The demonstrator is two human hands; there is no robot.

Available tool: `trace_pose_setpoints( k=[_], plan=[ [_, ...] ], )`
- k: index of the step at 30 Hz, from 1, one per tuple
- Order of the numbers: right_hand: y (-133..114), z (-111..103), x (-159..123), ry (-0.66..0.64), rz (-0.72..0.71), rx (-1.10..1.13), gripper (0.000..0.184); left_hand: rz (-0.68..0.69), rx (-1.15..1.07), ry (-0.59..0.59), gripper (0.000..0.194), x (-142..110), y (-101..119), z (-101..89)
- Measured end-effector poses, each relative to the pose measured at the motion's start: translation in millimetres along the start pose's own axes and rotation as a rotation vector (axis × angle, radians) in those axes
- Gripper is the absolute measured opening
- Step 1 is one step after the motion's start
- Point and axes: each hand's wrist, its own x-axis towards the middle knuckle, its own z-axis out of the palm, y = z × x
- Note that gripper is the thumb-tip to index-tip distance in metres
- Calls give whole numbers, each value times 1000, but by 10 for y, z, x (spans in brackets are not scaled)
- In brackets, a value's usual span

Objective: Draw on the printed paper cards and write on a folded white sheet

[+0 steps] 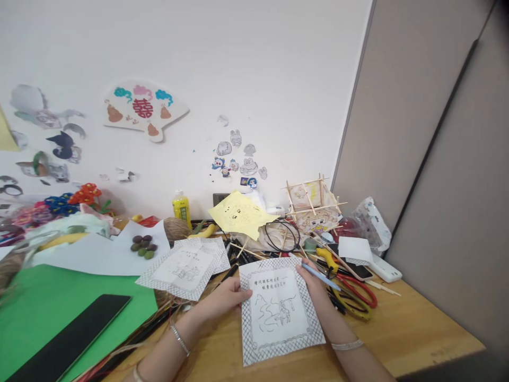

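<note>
So I'm looking down through the head cam, and the sheet [284, 337] is up in both hands, just over the front part of the table [413, 329]. My left hand [230, 297] has its left edge pinched, thumb on the front, other fingers tucked behind where I can't make them all out. The right hand [314, 284] is closed on the upper right edge and also has a blue pen [324, 277] in its grip, pointing off to the right, away from the paper. As for progress, the crosshatched border looks finished to me, there are two lines of writing up top, and a line drawing sits below. It's all dark outline, no colour filled in, and there's a short dash near the end of the top line. Whether anything's left to add, I honestly can't tell. Just left of it are the other sheets [186, 270], same kind of border, overlapping. Further left there's green paper [24, 292] with a black slab [75, 334] on it. Behind the sheet is a yellow star [242, 215], and on the right there's a stick frame [314, 212] and, nearer, red-handled scissors [373, 298]. A fan [143, 109] hangs on the wall.
</note>
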Motion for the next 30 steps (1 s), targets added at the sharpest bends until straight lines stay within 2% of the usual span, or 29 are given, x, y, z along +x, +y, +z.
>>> trace_pose_setpoints(
  k=[5,9,11,17,21,23,26,30],
  plan=[
    [-20,71,-52,-99,155,272,26,48,22,135,37,9,21,2],
    [3,60,-93,-228,221,267,28,82,61,268,34,9,60,-100],
    [24,37,-117,-280,234,228,30,87,88,282,34,-1,89,-154],
    [60,4,-137,-344,108,127,34,53,194,88,37,-45,170,-139],
    [-16,50,-189,-528,39,-20,35,20,250,-82,36,-67,190,-66],
    [-66,77,-239,-602,12,-88,29,11,268,-135,36,-67,181,-50],
    [-92,102,-286,-560,12,-211,15,-12,281,-141,40,-56,146,-70],
    [13,91,-221,-333,64,-170,18,-26,262,-31,53,-36,96,-141]
  ],
)
